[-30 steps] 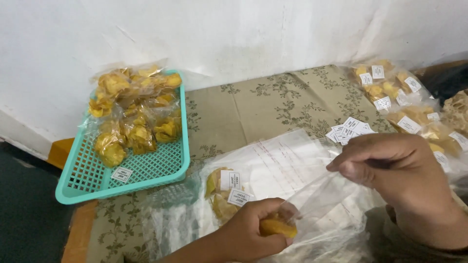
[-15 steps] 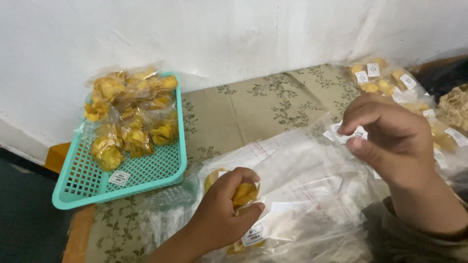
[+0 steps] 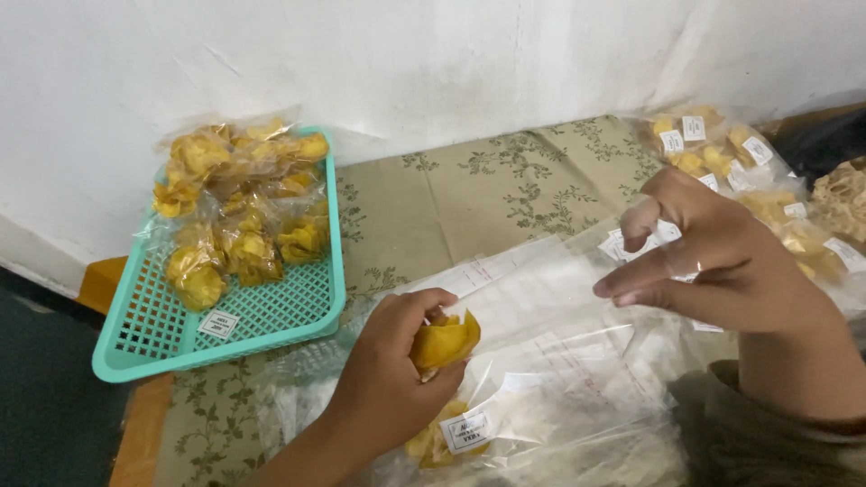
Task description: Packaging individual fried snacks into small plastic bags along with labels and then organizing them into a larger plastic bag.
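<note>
Floral tablecloth (image 3: 451,203), white wall behind: left hand (image 3: 397,361) pinches yellow chips (image 3: 444,343); right hand (image 3: 713,257), 3 o'clock, pinches clear bag (image 3: 577,307) (teal basket (image 3: 262,320) at 10 o'clock).

The left hand (image 3: 397,361) closes its grip on a yellow chip (image 3: 444,341) at about six o'clock. The right hand (image 3: 722,261), at three o'clock, pinches a clear plastic bag (image 3: 559,361). A teal basket (image 3: 271,329) of bagged chips (image 3: 239,207) sits at nine o'clock on the floral-clothed worktop (image 3: 451,203).
</note>
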